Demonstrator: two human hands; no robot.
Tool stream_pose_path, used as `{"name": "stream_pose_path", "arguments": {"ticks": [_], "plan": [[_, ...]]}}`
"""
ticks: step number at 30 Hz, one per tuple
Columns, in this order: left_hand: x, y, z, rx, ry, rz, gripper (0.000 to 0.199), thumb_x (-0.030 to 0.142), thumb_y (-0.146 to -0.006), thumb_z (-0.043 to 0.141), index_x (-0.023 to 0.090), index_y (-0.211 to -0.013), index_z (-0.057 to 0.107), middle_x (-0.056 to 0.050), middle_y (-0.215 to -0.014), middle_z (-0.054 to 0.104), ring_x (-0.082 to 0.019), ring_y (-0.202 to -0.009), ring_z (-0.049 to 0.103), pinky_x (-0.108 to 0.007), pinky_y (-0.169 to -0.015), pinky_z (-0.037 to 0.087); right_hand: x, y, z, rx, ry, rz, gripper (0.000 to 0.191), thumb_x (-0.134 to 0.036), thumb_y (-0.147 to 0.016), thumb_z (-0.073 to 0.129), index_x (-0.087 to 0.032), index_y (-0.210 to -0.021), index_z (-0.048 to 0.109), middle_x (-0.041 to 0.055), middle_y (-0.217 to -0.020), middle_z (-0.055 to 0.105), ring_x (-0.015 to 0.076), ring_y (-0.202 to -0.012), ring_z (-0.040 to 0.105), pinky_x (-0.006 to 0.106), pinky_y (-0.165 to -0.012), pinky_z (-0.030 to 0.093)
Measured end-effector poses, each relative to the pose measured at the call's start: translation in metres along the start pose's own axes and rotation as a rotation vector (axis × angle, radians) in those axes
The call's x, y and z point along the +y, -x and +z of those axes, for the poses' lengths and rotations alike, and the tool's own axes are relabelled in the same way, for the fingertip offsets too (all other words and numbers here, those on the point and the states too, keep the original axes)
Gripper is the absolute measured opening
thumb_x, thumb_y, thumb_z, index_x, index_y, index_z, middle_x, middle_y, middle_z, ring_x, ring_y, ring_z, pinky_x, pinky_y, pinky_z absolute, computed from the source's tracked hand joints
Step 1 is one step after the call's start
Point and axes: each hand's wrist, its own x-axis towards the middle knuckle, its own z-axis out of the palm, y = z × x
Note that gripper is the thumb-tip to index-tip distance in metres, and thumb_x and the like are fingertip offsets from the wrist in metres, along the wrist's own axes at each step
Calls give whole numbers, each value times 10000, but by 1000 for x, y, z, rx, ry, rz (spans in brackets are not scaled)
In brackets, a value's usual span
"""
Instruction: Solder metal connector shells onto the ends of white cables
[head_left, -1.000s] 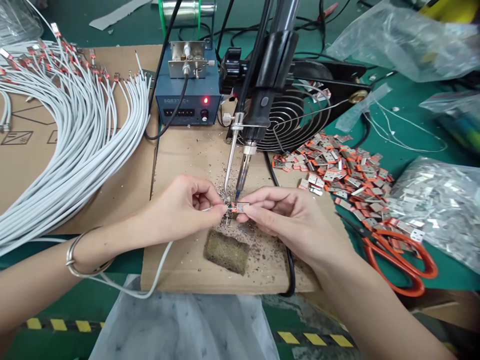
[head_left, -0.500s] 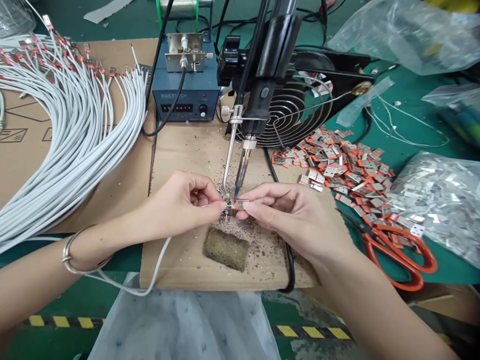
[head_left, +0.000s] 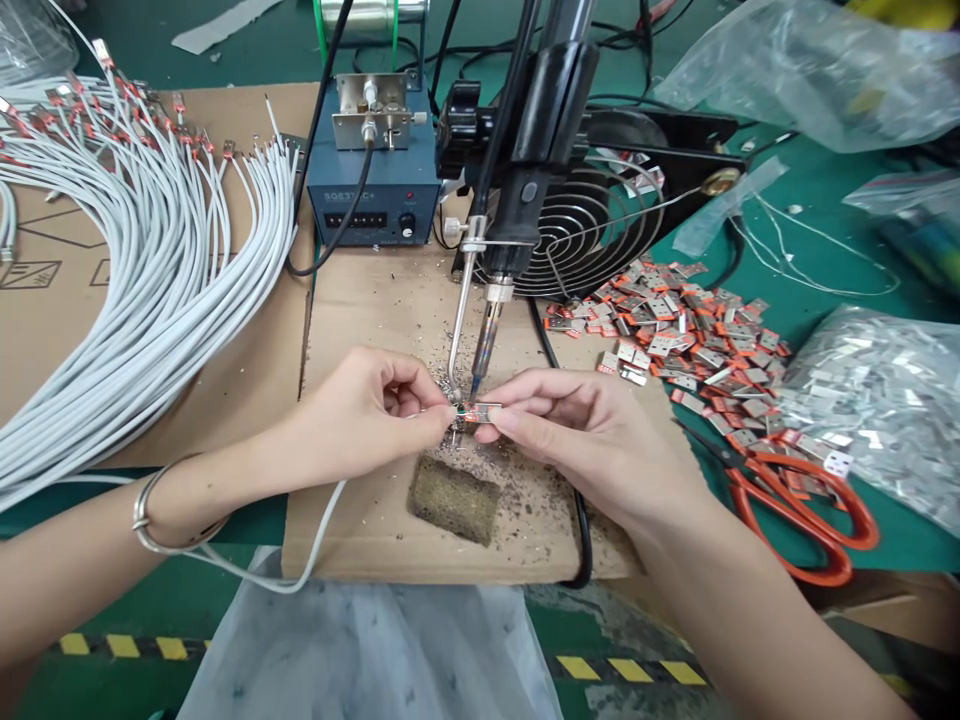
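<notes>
Two hands meet at one small plug (head_left: 482,412), just under the tip of the soldering iron (head_left: 487,335) and above the crumb-strewn cardboard (head_left: 352,330). The left hand (head_left: 379,405) pinches the end of a white cable (head_left: 324,525), thumb against finger, with thin coloured wires showing at the plug's left end. The right hand (head_left: 577,420) grips the plug's metal end in a narrow pinch, its other fingers curled behind. A bent metal tube (head_left: 459,315) comes down beside the iron, close to the same spot.

The step in hand looks like soldering a wire to the plug; whether the tip touches the joint is too small to tell. The next move, I judge, calls for keeping wire and plug lined up and steady, with fingertips clear of the hot tip. A sponge (head_left: 452,503) lies just nearer the person, and loose plugs (head_left: 682,325) are heaped to the right.
</notes>
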Motion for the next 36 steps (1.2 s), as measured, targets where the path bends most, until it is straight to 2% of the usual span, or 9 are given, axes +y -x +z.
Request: {"name": "stream_pose_path", "arguments": {"ticks": [4, 17, 30, 36], "plan": [[-1, 0, 0, -4, -2, 13, 96, 217, -707, 606, 133, -676, 639, 6, -580, 577, -67, -498, 445, -171, -442, 339, 0, 0, -1, -2, 0, -7, 144, -280, -660, 777, -188, -747, 709, 30, -665, 736, 122, -609, 691, 166, -574, 542], [-4, -1, 0, -13, -54, -1, 109, 227, -717, 592, 135, -681, 637, 17, -552, 532, -72, -483, 428, -175, -427, 320, -1, 1, 4, 41, 77, -26, 131, -265, -662, 766, -181, -735, 697, 31, -653, 730, 135, -620, 696, 189, -588, 554], [-6, 7, -4, -65, -130, 130, 165, 260, -784, 566, 142, -828, 672, 39, -556, 490, -72, -494, 399, -175, -439, 301, -2, 2, 5, 4, 71, -27, 170, -285, -639, 772, -172, -716, 670, 25, -630, 715, 114, -592, 671, 174, -567, 521], [-9, 7, -4, -12, -192, 179, 214, 280, -797, 552, 156, -849, 719, 11, -557, 544, -90, -502, 405, -192, -443, 305, -2, 2, 4, -1, 130, -49, 170, -315, -681, 741, -169, -735, 671, 35, -655, 715, 131, -605, 672, 205, -571, 523]]}}
